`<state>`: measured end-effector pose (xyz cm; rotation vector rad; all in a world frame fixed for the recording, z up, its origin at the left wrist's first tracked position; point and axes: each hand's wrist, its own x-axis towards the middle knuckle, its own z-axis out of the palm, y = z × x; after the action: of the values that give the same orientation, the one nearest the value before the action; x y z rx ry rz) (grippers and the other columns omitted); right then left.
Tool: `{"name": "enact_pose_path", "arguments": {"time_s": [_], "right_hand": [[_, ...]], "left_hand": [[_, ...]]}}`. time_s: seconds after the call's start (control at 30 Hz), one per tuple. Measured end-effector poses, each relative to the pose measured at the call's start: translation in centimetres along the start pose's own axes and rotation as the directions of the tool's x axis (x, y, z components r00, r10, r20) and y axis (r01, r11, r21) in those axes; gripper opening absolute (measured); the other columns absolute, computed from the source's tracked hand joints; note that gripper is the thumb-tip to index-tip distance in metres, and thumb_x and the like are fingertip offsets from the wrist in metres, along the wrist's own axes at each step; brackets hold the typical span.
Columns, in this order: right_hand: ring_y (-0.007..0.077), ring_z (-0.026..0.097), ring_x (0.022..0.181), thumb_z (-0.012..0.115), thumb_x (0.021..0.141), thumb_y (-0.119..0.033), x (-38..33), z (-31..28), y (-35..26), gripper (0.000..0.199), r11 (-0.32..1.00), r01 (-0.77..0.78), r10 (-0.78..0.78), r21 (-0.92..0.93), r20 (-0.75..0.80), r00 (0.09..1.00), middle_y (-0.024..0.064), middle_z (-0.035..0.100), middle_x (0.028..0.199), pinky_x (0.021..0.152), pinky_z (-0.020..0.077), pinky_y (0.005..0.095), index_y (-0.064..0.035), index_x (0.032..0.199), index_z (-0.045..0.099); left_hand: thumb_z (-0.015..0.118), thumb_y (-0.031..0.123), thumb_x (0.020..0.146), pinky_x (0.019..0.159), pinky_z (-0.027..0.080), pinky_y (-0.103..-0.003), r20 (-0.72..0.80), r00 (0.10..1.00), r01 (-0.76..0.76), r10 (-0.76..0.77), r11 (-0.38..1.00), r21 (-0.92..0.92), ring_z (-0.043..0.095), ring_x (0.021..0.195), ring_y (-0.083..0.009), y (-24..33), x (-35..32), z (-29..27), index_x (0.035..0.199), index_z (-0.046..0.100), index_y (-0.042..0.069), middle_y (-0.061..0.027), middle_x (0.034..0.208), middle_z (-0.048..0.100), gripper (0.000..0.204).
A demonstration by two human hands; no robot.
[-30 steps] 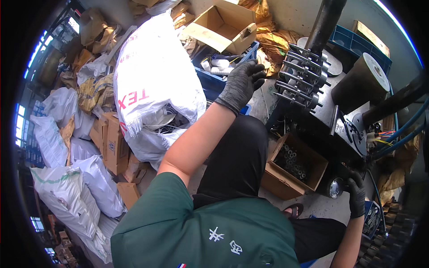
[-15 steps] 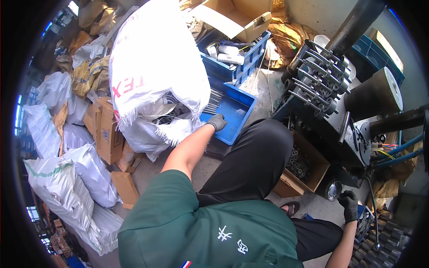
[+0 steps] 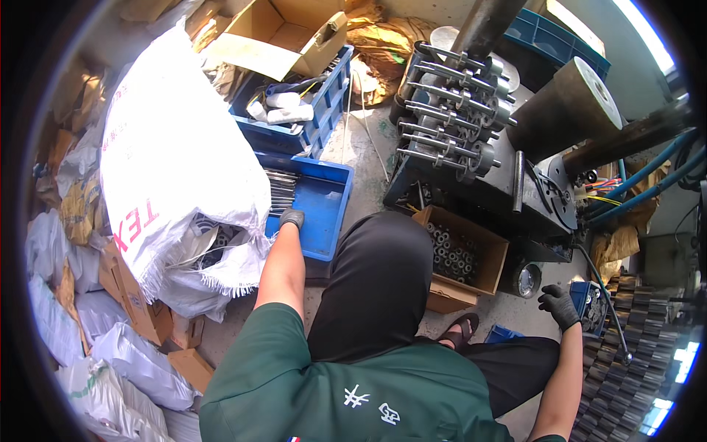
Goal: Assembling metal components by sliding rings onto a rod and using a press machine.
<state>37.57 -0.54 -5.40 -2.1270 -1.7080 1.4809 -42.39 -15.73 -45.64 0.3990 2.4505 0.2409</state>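
Note:
My left hand (image 3: 292, 218), in a grey glove, reaches into the shallow blue tray (image 3: 324, 247) at its left side. It is beside the lower ends of several thin metal rods (image 3: 283, 184). Its fingers look curled inward, and whatever they hold is hidden. On the right, my right hand (image 3: 560, 306), in a dark glove, hovers left of a small blue bin (image 3: 579, 295) of metal parts. Its fingers are loosely bent and apart, with nothing seen in them.
A large white woven sack (image 3: 188, 140) bulges beside the tray. Behind stands a blue crate (image 3: 324, 110) under an open carton (image 3: 258, 53). A machine fixture with metal shafts (image 3: 456, 110) rises to the right, above a cardboard box (image 3: 482, 276) of metal rings.
My view has swung right, so the scene sits further left. My left hand stays in the tray by the rods. My right hand's fingers have loosened and spread.

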Motion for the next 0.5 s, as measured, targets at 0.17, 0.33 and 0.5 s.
{"name": "enact_pose_path", "arguments": {"time_s": [0.17,0.33,0.5], "right_hand": [[0.0235,0.072,0.078,0.062,0.084,-0.007,2.3,1.3,0.4,0.043,0.999,0.021,-0.019,-0.031,0.054,0.998,0.0181,0.072,0.100,0.072,0.0580,0.0338,0.0079,0.125,0.062],[0.0218,0.071,0.079,0.060,0.084,-0.009,-2.7,-0.7,0.8,0.043,0.974,-0.118,0.113,-0.192,-0.040,0.993,0.0174,0.072,0.099,0.074,0.0580,0.0341,0.0078,0.124,0.064],[0.0209,0.071,0.079,0.062,0.086,-0.014,-0.3,0.9,-2.0,0.041,0.970,0.028,-0.017,-0.242,0.049,0.999,0.0156,0.072,0.098,0.075,0.0569,0.0340,0.0049,0.122,0.065]], "left_hand": [[0.060,0.028,0.091,0.068,0.055,-0.045,0.123,0.992,-0.029,0.033,0.999,-0.040,0.068,0.072,-0.0294,-6.3,7.8,1.2,0.090,0.073,0.008,-0.0165,0.081,0.070,0.024],[0.068,0.027,0.093,0.067,0.057,-0.044,0.365,0.919,0.367,-0.150,0.667,-0.649,0.071,0.074,-0.0300,5.9,-2.9,6.6,0.106,0.070,0.008,-0.0163,0.082,0.071,0.024],[0.066,0.031,0.094,0.050,0.043,-0.039,-0.057,0.989,-0.136,0.138,0.676,-0.724,0.051,0.051,-0.0253,3.5,-3.7,0.3,0.086,0.062,0.011,-0.0087,0.060,0.052,0.022]]}}
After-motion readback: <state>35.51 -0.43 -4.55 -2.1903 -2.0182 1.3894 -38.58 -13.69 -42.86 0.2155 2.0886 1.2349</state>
